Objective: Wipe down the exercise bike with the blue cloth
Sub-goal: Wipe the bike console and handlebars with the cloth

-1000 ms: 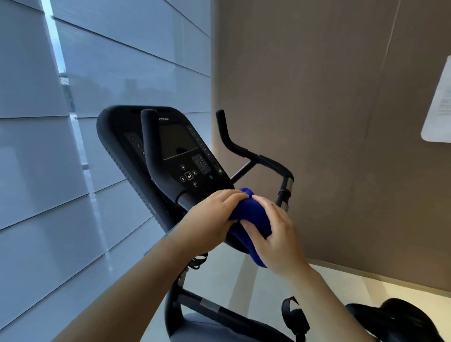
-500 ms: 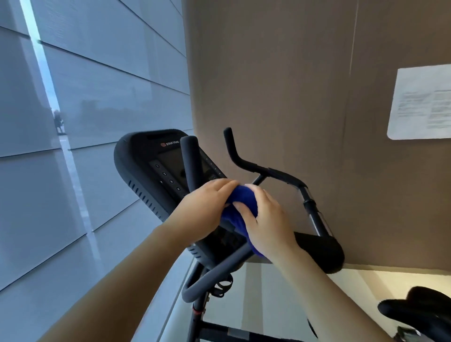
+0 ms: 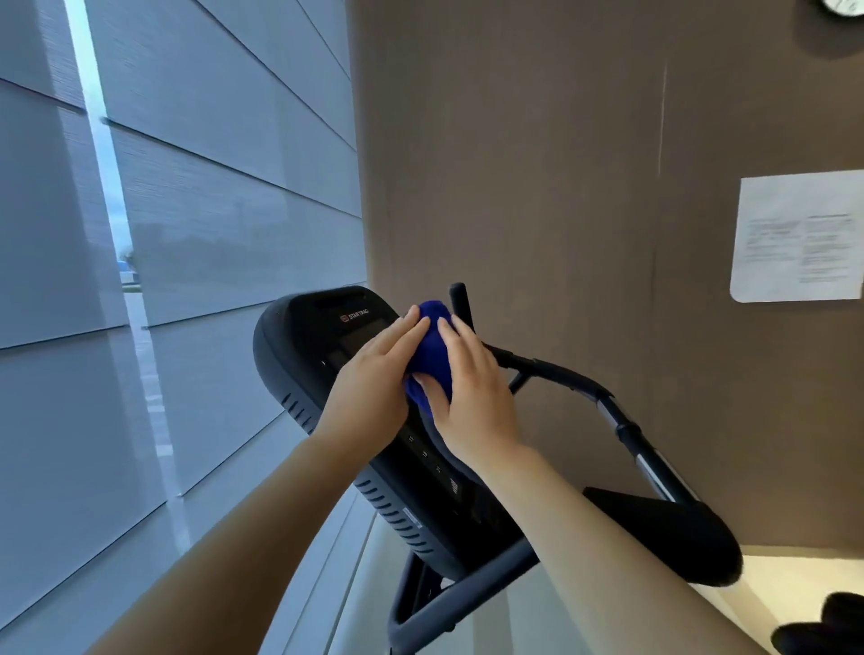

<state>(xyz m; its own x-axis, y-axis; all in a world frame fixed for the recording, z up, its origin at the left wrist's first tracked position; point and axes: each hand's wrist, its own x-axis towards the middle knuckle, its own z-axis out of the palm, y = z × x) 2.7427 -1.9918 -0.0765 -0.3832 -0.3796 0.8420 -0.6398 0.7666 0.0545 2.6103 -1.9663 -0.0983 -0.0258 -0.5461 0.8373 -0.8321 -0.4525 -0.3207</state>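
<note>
The black exercise bike's console (image 3: 304, 346) stands in the middle, tilted, with its handlebars (image 3: 561, 374) curving off to the right. A bunched blue cloth (image 3: 432, 355) is wrapped round the top of the left upright handle in front of the console. My left hand (image 3: 369, 392) and my right hand (image 3: 472, 392) clasp the cloth from either side. The handle under the cloth is hidden. A padded armrest (image 3: 668, 528) sits lower right.
A window with grey blinds (image 3: 187, 233) fills the left. A brown wall (image 3: 537, 187) rises right behind the bike, with a white notice (image 3: 799, 238) and a clock edge (image 3: 841, 5) on it. The dark saddle (image 3: 827, 626) shows at the bottom right.
Both hands have slid the blue cloth up the left handle from its base to its tip. The view has shifted, so the console now looks lower and more side-on.
</note>
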